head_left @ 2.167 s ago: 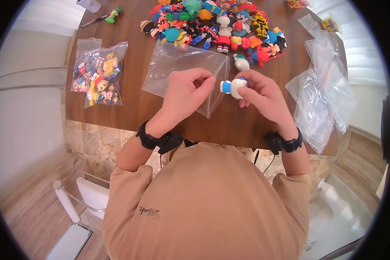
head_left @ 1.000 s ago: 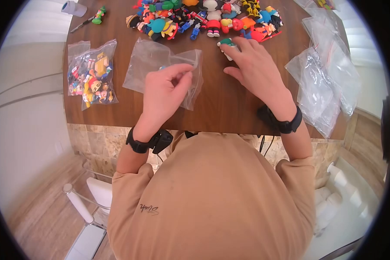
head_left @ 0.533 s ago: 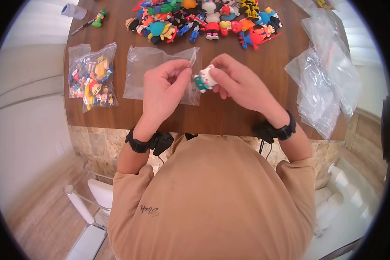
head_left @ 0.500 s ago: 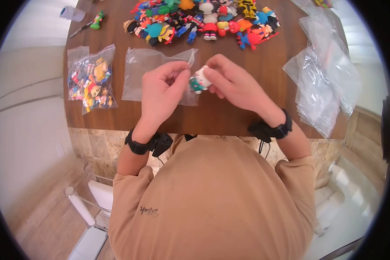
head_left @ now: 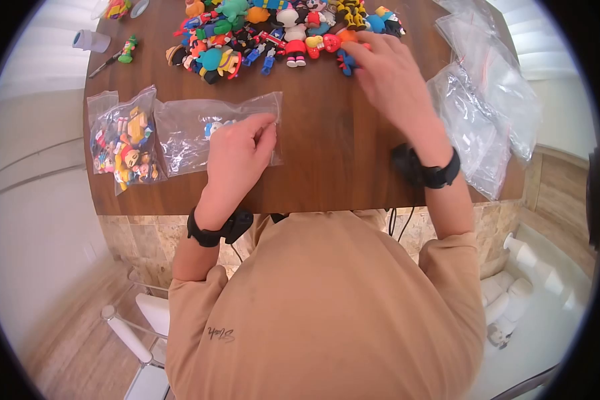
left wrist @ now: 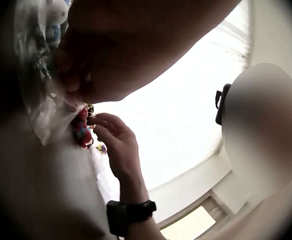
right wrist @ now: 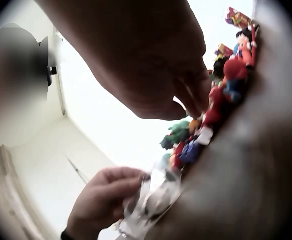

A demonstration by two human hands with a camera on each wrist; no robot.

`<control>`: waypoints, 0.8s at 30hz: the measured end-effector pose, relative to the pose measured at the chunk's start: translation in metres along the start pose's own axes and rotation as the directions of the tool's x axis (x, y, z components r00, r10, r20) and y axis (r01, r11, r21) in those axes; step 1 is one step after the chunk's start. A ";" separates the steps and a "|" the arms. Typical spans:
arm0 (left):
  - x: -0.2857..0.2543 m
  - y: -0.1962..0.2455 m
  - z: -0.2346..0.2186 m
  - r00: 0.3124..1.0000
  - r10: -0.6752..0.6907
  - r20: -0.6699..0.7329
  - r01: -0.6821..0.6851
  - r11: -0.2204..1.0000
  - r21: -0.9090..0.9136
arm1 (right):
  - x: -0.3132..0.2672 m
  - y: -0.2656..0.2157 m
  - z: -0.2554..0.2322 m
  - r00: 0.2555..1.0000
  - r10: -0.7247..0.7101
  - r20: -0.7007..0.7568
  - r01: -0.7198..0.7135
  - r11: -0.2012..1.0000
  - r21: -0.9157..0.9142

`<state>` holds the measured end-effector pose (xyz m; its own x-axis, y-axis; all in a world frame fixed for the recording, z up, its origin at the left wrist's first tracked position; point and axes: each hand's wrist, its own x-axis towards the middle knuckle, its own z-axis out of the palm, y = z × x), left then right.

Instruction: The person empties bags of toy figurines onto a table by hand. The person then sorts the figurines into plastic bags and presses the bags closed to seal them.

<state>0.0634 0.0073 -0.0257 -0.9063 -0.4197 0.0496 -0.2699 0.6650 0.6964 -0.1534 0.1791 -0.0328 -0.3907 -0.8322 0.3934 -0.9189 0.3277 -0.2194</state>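
My left hand (head_left: 241,150) pinches the right edge of a clear plastic bag (head_left: 183,120) lying on the table. Inside it, partly behind the hand, a white-and-blue toy figure (head_left: 213,127) shows through the plastic. My right hand (head_left: 397,80) reaches over the right end of a pile of colourful toy figures (head_left: 233,27), fingers extended downward. Just beside its fingertips sits a blue-and-red figure (head_left: 345,63), partly hidden by the hand. In the right wrist view the fingertips are right at red toys (right wrist: 213,107) in the pile.
Left of the held bag lies another clear bag (head_left: 133,147) filled with figures. Several flat clear bags (head_left: 477,133) lie at the right. A pen (head_left: 105,65), a green figure (head_left: 128,50) and a white cylinder (head_left: 91,41) are at the back left.
My right hand picked up a white-and-green figure, brought it to the bag's opening, and now reaches to the pile without it. The held bag has shifted left, close against the filled bag.
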 end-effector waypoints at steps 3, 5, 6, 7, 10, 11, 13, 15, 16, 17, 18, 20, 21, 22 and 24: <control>0.003 -0.004 0.005 0.996 0.082 -0.032 -0.079 0.994 0.079 | -0.004 0.010 -0.003 0.996 0.020 0.092 -0.007 0.990 -0.140; 0.002 -0.005 0.003 0.994 0.098 -0.042 -0.093 0.990 0.107 | -0.007 0.012 -0.003 0.978 0.070 0.195 -0.045 0.991 -0.128; 0.002 -0.003 -0.002 0.998 0.022 -0.053 -0.022 1.000 0.008 | -0.009 0.014 -0.003 0.989 0.008 0.145 0.007 0.995 -0.103; 0.002 -0.002 -0.006 0.997 -0.052 -0.060 0.047 0.994 -0.094 | -0.008 0.014 -0.004 0.994 -0.051 0.091 0.059 0.995 -0.083; 0.002 -0.002 -0.019 0.960 -0.275 -0.057 0.226 0.878 -0.423 | -0.010 -0.008 -0.019 0.973 0.141 0.185 -0.185 0.951 0.247; 0.002 -0.005 -0.021 0.958 -0.282 -0.059 0.227 0.863 -0.451 | -0.011 -0.016 -0.021 0.972 0.141 0.186 -0.186 0.950 0.251; 0.001 -0.002 -0.024 0.958 -0.282 -0.051 0.234 0.871 -0.431 | -0.010 -0.032 -0.024 0.952 -0.008 0.307 -0.216 0.693 0.687; 0.000 0.003 -0.027 0.960 -0.277 -0.039 0.237 0.880 -0.411 | -0.007 -0.053 -0.022 0.931 -0.043 0.361 -0.236 0.684 0.690; -0.001 0.005 -0.027 0.963 -0.267 -0.042 0.228 0.885 -0.405 | -0.004 -0.062 -0.020 0.906 -0.081 0.416 -0.257 0.677 0.690; -0.001 0.008 -0.027 0.965 -0.257 -0.044 0.218 0.890 -0.400 | 0.000 -0.071 -0.012 0.907 -0.073 0.415 -0.260 0.676 0.689; -0.002 0.009 -0.026 0.967 -0.250 -0.036 0.216 0.891 -0.399 | 0.002 -0.080 -0.002 0.925 -0.074 0.372 -0.236 0.655 0.717; -0.003 0.009 -0.027 0.976 -0.210 -0.066 0.174 0.920 -0.351 | 0.008 -0.094 0.011 0.943 -0.067 0.325 -0.208 0.641 0.739; -0.003 0.010 -0.028 0.978 -0.202 -0.060 0.168 0.920 -0.355 | 0.009 -0.101 0.014 0.926 -0.054 0.375 -0.285 0.551 0.784; -0.003 0.011 -0.028 0.976 -0.200 -0.085 0.160 0.926 -0.343 | 0.010 -0.103 0.015 0.904 -0.049 0.424 -0.358 0.457 0.815; -0.003 0.012 -0.027 0.973 -0.200 -0.112 0.152 0.929 -0.338 | 0.014 -0.096 0.007 0.899 -0.053 0.434 -0.366 0.450 0.815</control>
<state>0.0716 0.0000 0.0016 -0.7914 -0.6113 -0.0109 -0.2785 0.3446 0.8965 -0.0704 0.1330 -0.0128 -0.2791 -0.9600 -0.0216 -0.2268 0.0878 -0.9700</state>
